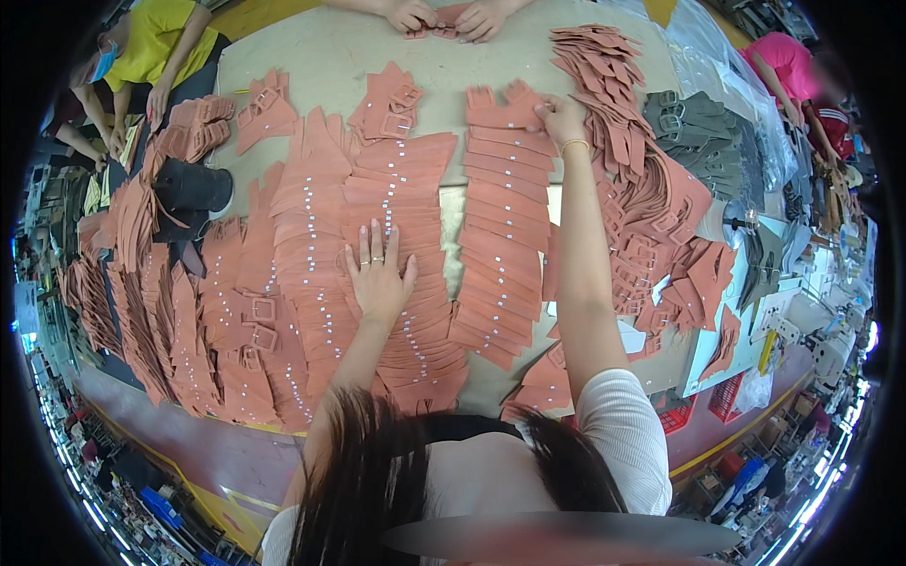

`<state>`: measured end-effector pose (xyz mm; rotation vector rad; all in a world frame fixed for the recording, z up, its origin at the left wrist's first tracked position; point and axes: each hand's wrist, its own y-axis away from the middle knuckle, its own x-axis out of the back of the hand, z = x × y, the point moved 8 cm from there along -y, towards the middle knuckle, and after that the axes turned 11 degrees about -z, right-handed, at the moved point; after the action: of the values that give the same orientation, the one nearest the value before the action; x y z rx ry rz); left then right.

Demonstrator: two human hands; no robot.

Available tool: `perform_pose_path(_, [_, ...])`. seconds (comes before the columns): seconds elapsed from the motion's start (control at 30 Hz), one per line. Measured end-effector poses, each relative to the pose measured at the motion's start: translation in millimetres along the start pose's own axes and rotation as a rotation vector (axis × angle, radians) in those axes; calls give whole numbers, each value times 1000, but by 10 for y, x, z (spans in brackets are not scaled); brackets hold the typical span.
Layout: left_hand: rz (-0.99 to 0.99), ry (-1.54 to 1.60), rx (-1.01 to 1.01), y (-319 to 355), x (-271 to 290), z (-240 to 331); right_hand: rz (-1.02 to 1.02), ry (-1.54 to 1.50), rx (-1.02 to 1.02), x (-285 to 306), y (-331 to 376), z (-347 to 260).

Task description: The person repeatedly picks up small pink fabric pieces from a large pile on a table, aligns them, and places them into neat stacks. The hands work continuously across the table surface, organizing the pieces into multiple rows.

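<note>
My left hand lies flat with its fingers spread on a row of overlapping salmon-pink leather-like pieces, each marked with a small white tag. Reaching farther out, my right hand has its fingers closed on the right edge of a salmon-pink buckled piece. That piece lies at the far end of another overlapped row, with two covered buckles showing at its top. Just right of my right hand rises a heap of similar loose pieces.
Across the table a person's hands handle a small pink piece. Dark green buckled pieces lie at the right, near clear plastic sheeting. A black cylindrical object stands at the left. Other people work at both sides.
</note>
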<state>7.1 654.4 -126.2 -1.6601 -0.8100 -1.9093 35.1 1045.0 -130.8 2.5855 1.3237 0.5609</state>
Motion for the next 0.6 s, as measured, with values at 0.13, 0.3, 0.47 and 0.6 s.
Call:
perform_pose_path(0.13, [15, 14, -8, -5, -14, 0, 102, 178, -47, 135, -177, 430])
perform_pose_path(0.3, [2, 4, -12, -2, -35, -7, 135, 397, -9, 181, -163, 500])
perform_pose_path(0.47, [7, 6, -16, -1, -32, -4, 430, 606, -7, 282, 182, 379])
perform_pose_path(0.6, [36, 4, -16, 14, -24, -2, 402, 526, 81, 185, 633, 408])
